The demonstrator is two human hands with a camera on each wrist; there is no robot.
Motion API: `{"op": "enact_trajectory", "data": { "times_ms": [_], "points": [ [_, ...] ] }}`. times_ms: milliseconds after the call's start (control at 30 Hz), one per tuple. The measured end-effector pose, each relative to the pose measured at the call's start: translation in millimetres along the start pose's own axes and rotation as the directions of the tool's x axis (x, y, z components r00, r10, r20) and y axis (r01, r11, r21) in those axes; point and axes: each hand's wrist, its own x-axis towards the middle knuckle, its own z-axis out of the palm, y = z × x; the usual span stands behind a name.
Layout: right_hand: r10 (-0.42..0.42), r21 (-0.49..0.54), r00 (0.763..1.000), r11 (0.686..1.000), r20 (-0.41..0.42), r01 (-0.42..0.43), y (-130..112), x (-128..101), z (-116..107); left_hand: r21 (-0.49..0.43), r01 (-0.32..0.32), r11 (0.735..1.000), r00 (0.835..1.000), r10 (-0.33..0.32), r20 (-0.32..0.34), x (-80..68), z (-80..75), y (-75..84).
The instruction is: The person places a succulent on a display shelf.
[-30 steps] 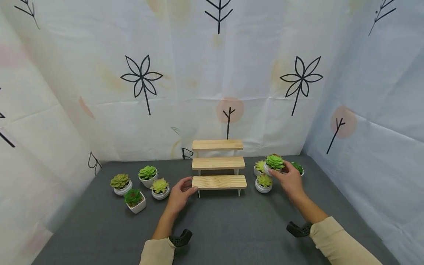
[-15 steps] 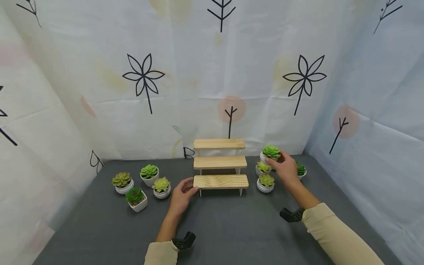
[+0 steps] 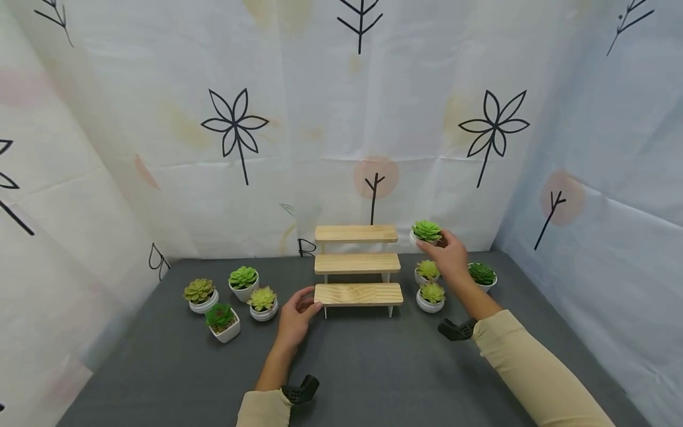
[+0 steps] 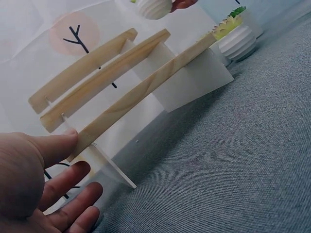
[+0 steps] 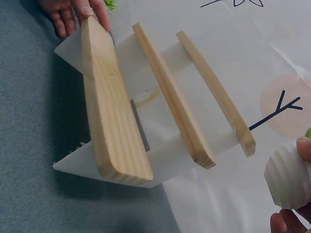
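A three-step wooden stand [image 3: 356,264] stands at the back middle of the grey table [image 3: 352,367]. My left hand [image 3: 296,314] holds the left end of its lowest step [image 4: 146,92], thumb on top. My right hand [image 3: 447,254] grips a small white ribbed pot with a bright green succulent [image 3: 425,232], lifted in the air beside the right end of the top step [image 5: 214,92]. The pot's ribbed side [image 5: 287,180] shows in the right wrist view, held between my fingertips.
Several potted succulents [image 3: 229,296] sit left of the stand. Three more [image 3: 431,293] sit on the table to its right, below my right hand. Patterned white cloth walls [image 3: 341,118] close in the back and both sides.
My right hand has lifted the green succulent pot from among the right-hand group up and leftward to the level of the top step. My left hand has stayed on the lowest step.
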Motion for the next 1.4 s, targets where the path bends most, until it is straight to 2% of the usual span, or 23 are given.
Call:
{"op": "enact_trajectory", "data": {
  "times_ms": [167,400,700,1033,1400],
  "points": [
    [-0.010,0.023,1.000,1.000,0.029,0.009,-7.3,6.6,5.9,0.015,-0.011,1.000,1.000,0.011,0.007,-0.4,-0.1,-1.7],
    [-0.066,0.032,0.997,0.997,0.048,0.065,-18.6,12.5,19.0,0.014,-0.012,1.000,1.000,0.012,0.023,-0.3,-1.0,-1.3],
    [-0.029,0.038,0.997,0.999,0.076,0.026,-30.4,18.8,35.9,0.018,-0.027,0.999,0.999,0.026,0.018,-0.7,1.1,-1.8],
    [-0.032,0.080,0.998,0.996,0.057,0.027,-32.6,20.5,57.1,0.016,0.010,1.000,1.000,-0.010,0.011,-4.3,3.0,-6.0],
    [-0.078,-0.025,0.996,0.997,0.041,0.079,-40.5,24.3,71.4,0.019,0.013,1.000,0.998,-0.015,0.065,-1.8,0.5,-6.0]
  ]
}}
